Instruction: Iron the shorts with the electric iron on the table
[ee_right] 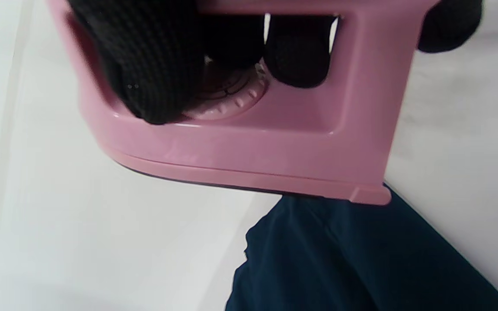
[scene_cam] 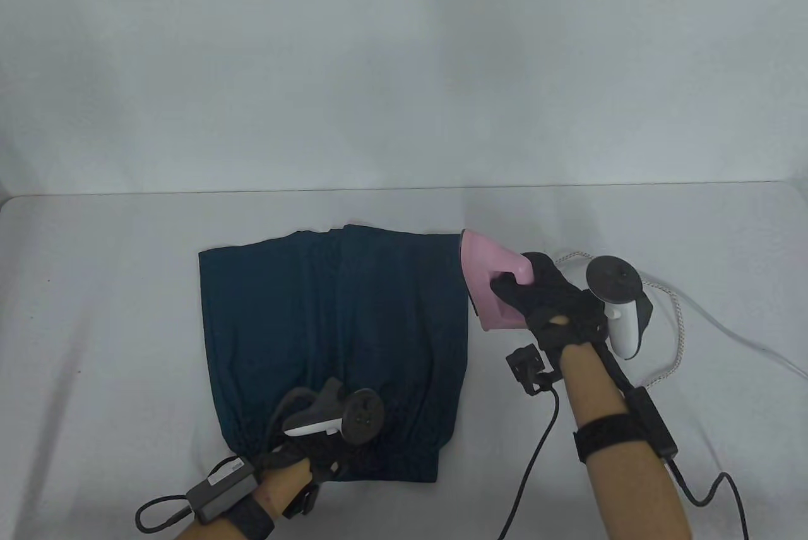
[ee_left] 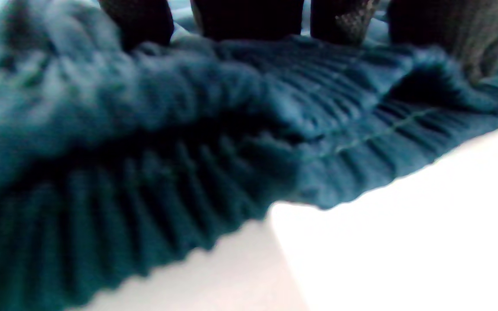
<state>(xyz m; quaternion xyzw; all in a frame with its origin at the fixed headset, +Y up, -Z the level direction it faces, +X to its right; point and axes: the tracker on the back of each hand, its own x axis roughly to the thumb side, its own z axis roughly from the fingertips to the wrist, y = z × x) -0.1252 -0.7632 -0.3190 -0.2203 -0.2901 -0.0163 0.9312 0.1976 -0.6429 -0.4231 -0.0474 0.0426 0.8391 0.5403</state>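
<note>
**Iron at the edge of the shorts, both hands engaged**

The right hand (scene_cam: 555, 306) reaches in from the lower right with its forearm angled up and leftward; its fingers (ee_right: 154, 65) are curled through the handle opening of the pink plastic electric iron (scene_cam: 495, 287), gripping it. The left hand (scene_cam: 315, 448) comes in at the bottom, its fingers (ee_left: 249, 17) pressed down side by side on the gathered waistband.

One pair of dark teal fabric shorts (scene_cam: 334, 338) lies flat on the white counter (scene_cam: 101, 312), waistband toward the bottom edge. The single iron sits at the shorts' upper right corner; in the right wrist view its soleplate hangs just past the hem, tilted, mostly over bare counter. A round ribbed dial (ee_right: 227, 97) under the handle is partly hidden by the fingers.

A braided white cord (scene_cam: 675, 338) loops on the counter beyond the right hand. Two trackers show, one per hand, and black cables trail from both wrists
</note>
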